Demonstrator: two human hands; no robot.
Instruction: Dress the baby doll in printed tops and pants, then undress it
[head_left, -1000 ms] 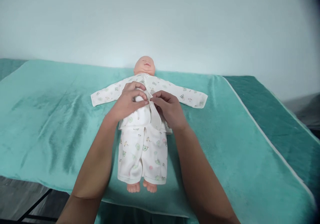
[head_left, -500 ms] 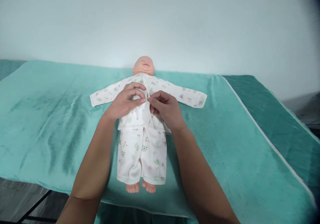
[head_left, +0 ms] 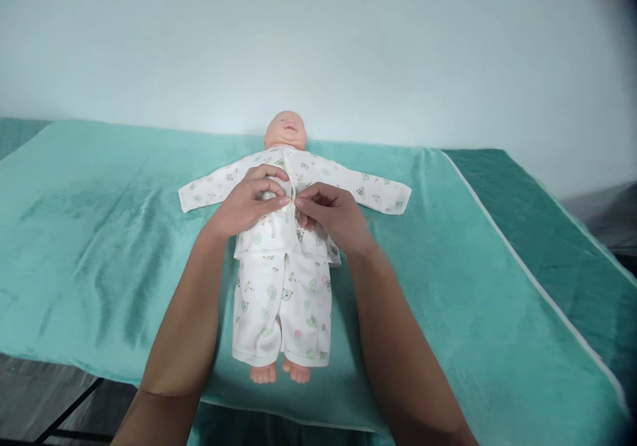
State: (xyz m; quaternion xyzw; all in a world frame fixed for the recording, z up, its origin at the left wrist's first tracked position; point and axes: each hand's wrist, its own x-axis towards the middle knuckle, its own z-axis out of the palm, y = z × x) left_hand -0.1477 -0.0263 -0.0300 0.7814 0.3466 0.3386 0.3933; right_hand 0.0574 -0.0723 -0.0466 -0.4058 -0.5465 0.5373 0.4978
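Bare forearms; bare left hand, right hand.

Looks like baby-care practice room or demo corner, not lived-in nursery. Plain pale wall behind. Bench hidden under plush teal towel, darker teal towel beside it on right. Baby doll in printed top laid flat on back, arms out. Dark floor, thin black frame leg under edge, lower left.
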